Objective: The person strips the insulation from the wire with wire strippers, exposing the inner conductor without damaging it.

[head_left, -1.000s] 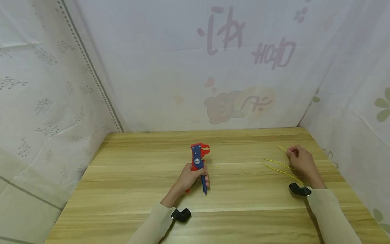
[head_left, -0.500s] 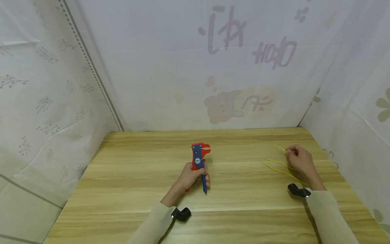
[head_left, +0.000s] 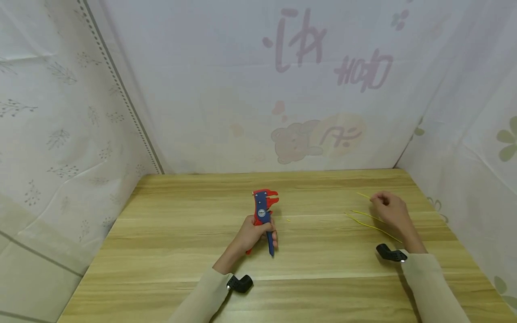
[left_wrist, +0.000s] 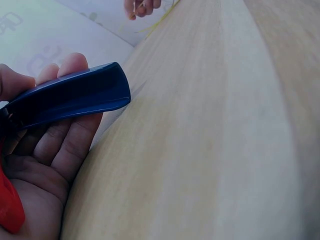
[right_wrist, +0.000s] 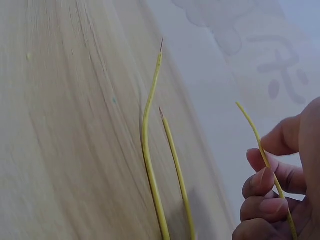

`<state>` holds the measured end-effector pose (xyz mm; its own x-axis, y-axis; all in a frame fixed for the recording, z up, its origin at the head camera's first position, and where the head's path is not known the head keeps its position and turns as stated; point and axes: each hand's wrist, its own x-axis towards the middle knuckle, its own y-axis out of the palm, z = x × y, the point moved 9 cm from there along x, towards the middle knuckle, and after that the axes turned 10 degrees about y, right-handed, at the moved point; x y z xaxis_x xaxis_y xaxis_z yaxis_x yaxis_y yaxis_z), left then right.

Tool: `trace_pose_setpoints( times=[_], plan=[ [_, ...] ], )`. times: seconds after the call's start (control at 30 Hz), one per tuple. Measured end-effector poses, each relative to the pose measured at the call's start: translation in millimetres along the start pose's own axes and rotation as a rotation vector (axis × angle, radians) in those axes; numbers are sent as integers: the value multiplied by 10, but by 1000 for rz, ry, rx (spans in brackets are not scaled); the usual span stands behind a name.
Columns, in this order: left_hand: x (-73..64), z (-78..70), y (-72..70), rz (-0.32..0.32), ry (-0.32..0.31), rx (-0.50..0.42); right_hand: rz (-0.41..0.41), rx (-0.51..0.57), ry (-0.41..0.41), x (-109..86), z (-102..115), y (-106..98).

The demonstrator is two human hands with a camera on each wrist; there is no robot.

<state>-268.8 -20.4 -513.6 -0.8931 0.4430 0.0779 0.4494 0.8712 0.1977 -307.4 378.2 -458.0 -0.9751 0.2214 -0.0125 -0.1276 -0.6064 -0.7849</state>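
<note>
My left hand grips a red and blue wire stripper by its handles over the middle of the table, its red jaws parted and pointing right. In the left wrist view, the fingers curl around the blue handle, and part of the red handle rests against the palm. Out on the right, my right hand pinches a yellow wire; its tip sticks out to the left. Below that hand lie two more yellow wires, a longer-looking one and another, with thin bare copper at their ends.
A tiny yellow scrap lies on the wooden table right of the stripper. Patterned cloth hangs behind the table and on both sides. Each sleeve carries a black wrist camera.
My right hand has moved a little left with the yellow wire, whose tip reaches further left. The left hand and wire stripper have stayed still.
</note>
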Motion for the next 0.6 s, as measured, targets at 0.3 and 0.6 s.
trace_pose_setpoints(
  times=[0.3,0.6],
  plan=[
    [-4,-20,-8,4,24,29,22,32,-39,-75,161,29],
    [-3,-35,-7,6,34,20,40,23,-55,-104,271,79]
  ],
)
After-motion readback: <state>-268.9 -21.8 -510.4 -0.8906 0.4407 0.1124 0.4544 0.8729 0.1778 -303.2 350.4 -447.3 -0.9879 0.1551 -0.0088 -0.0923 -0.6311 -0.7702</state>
